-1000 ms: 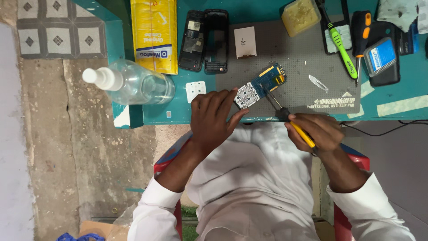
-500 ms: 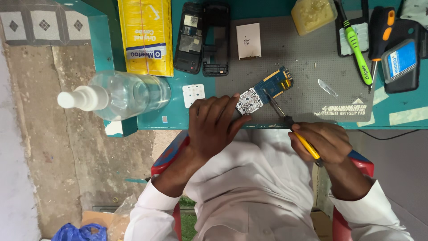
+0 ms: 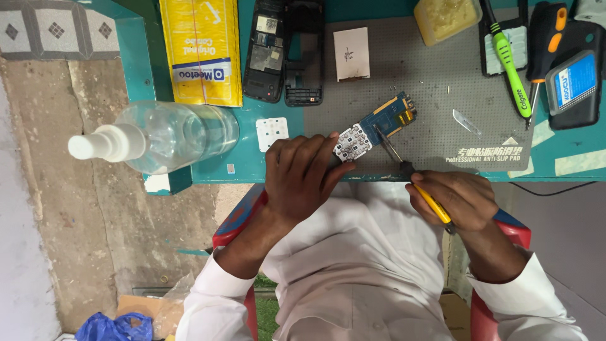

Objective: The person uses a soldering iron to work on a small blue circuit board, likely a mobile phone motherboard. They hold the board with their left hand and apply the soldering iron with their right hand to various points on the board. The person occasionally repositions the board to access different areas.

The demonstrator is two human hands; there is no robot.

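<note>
1. Left hand (image 3: 303, 173) closed on the near end of the blue circuit board (image 3: 377, 127), pinning it to the grey mat (image 3: 435, 82) on the table (image 3: 252, 164).
2. Right hand (image 3: 456, 199) grips a yellow-handled tool (image 3: 413, 180); its tip touches the board's middle.
3. Board's long axis runs diagonally, away to the right; left hand nearer.

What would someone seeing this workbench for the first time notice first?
Most striking is the small blue circuit board at the middle of the grey mat, pinned by the left hand while the right hand sets the tip of a yellow-handled tool on it. To the left, a clear spray bottle lies on its side at the table edge, with a yellow packet above it.
</note>
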